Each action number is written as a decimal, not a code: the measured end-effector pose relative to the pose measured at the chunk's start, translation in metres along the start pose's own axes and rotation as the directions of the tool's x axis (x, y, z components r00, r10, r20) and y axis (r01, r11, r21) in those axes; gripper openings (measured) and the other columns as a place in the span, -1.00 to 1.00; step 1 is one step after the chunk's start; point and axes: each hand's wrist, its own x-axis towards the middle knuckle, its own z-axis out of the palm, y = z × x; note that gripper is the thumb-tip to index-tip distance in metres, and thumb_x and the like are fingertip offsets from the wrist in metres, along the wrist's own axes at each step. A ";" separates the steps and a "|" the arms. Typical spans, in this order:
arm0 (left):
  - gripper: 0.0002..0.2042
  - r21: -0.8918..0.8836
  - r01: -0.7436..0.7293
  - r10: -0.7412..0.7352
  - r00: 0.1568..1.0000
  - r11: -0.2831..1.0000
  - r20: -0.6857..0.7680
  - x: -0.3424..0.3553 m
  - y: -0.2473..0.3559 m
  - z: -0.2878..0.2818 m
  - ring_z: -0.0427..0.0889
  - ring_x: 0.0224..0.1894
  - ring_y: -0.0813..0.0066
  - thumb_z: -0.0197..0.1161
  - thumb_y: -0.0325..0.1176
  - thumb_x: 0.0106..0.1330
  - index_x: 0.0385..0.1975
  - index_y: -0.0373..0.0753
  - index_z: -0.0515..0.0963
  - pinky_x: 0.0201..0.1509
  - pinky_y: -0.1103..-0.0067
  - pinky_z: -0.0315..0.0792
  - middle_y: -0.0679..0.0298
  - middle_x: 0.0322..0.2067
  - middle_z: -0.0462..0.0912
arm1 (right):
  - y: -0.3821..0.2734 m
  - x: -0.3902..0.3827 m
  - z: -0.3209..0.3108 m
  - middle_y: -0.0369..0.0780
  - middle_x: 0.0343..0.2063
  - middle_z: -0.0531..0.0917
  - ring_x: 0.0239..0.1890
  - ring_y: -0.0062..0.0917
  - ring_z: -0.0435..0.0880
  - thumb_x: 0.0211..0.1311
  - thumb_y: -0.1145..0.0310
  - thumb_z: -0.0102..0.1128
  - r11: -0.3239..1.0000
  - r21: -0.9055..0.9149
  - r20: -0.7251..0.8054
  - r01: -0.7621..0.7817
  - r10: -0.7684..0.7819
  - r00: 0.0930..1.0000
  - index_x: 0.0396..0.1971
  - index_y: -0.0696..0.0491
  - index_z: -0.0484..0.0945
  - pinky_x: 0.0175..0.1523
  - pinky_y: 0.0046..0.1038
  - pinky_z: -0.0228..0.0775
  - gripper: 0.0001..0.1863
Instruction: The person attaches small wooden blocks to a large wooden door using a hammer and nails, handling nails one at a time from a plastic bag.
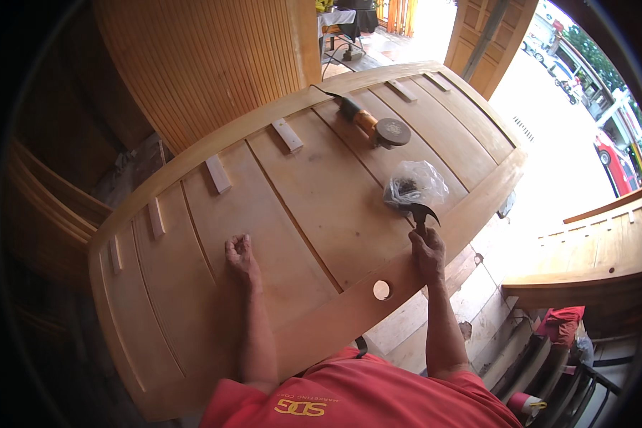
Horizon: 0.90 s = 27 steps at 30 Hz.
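A large pale wooden door panel [292, 235] lies flat before me, with grooves between its boards and a round hole near its near edge. My right hand [429, 255] grips a claw hammer [421, 212] by the handle, its dark head raised at the near right edge of the panel. Just beyond the hammer sits a clear plastic bag [424, 178] with small dark contents. Over the panel's left half, my left hand [242, 258] has its fingers curled together; whatever they may pinch is too small to see. Small wooden blocks [218, 174] stand spaced along the far side.
An angle grinder [367, 123] with a round disc rests on the far part of the panel, its cord running off the far edge. A slatted wooden panel [214, 64] stands behind. At right lie another wooden panel [585, 246] and a red cloth [562, 324].
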 end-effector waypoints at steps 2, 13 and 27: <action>-0.83 0.057 0.009 -0.009 1.000 0.998 0.011 0.001 -0.005 -0.002 0.61 -0.17 0.57 0.29 -0.29 0.51 -0.15 -0.27 0.58 0.01 0.57 0.49 0.33 -0.25 0.66 | -0.001 -0.001 -0.002 -0.47 -0.54 0.51 -0.55 -0.79 0.41 0.36 0.28 0.41 1.000 0.000 0.007 0.016 -0.016 1.000 -0.13 0.07 0.65 -0.45 -0.63 0.24 -0.78; -0.88 0.268 -0.053 0.047 0.999 0.962 0.028 0.003 0.016 0.008 0.61 -0.25 0.51 0.30 -0.42 0.45 -0.22 -0.36 0.62 -0.05 0.53 0.54 0.30 -0.32 0.67 | 0.009 -0.001 -0.008 -0.44 -0.47 0.57 -0.47 -0.79 0.49 0.31 0.23 0.46 1.000 -0.007 -0.005 0.013 -0.013 1.000 -0.12 0.09 0.68 -0.35 -0.60 0.35 -0.71; -0.87 0.186 -0.007 -0.007 0.997 0.983 0.078 0.007 0.009 0.004 0.60 -0.26 0.53 0.33 -0.46 0.41 -0.21 -0.41 0.63 -0.08 0.51 0.53 0.29 -0.32 0.67 | 0.003 -0.001 -0.002 -0.43 -0.47 0.58 -0.43 -0.76 0.50 0.28 0.20 0.50 0.992 -0.105 -0.038 0.066 -0.070 0.997 -0.11 0.12 0.68 -0.30 -0.57 0.39 -0.66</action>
